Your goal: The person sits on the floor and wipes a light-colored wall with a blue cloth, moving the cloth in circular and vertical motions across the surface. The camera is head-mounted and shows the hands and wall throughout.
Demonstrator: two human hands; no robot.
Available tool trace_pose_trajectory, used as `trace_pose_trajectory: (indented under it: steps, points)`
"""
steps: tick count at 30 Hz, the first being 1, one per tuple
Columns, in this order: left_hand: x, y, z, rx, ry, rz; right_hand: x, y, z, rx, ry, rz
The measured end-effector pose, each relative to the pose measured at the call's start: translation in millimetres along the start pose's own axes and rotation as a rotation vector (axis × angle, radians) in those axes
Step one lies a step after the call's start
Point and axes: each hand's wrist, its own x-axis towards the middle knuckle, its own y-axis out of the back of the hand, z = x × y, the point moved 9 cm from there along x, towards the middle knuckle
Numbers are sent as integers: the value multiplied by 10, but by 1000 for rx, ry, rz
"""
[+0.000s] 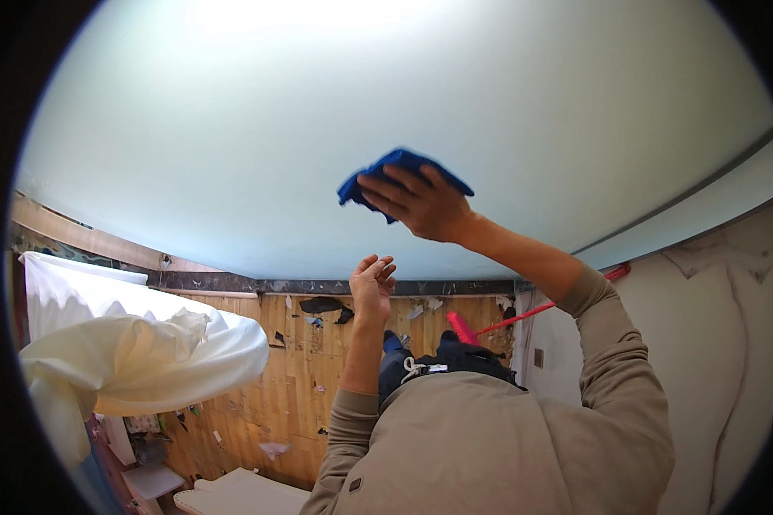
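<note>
My right hand [425, 203] is spread over a blue cloth [402, 158], holding it against a large, smooth, pale blue-white panel [283, 161] that fills the upper view. The cloth is partly hidden under my fingers, with its edges showing on both sides. Lower down, my left hand [372, 283] is raised near the panel's lower edge, its fingers loosely curled and nothing visible in them.
Scraps litter the wooden floor [296, 386]. A broom with red bristles [462, 328] and a red handle leans near my feet, towards the right wall [625, 360]. Bunched white fabric [167, 360] hangs at the left. A white padded piece [241, 494] lies at the bottom.
</note>
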Motion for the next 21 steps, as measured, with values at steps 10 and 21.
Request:
trace_pose_trajectory:
  steps: [10, 21]
  points:
    - [-41, -274, 58, 109, 9, -55, -1770, -894, -814, 243, 269, -370]
    - [-77, -518, -228, 153, 53, -128, -516, 649, 802, 20, -122, 112]
